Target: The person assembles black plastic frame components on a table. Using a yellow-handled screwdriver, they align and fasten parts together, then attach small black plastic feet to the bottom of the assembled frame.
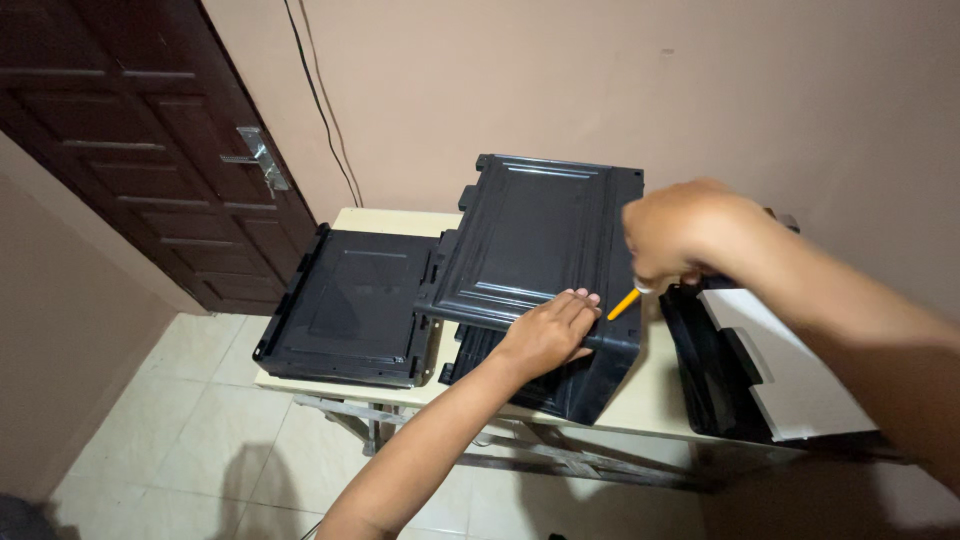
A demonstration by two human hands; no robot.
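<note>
The big black plastic printer body (545,290) sits on the pale wooden desk (640,395), right under both hands. It looks hard, stiff and smooth, and probably a bit heavy, so holding it by its thick edges seems best. The left hand (548,332) lies flat and open on its ridged top panel. The right hand (672,235) is closed around a tool with a yellow handle (624,302). A flat black tray (350,305) rests further left. A white and black part (770,370) lies below the right hand.
</note>
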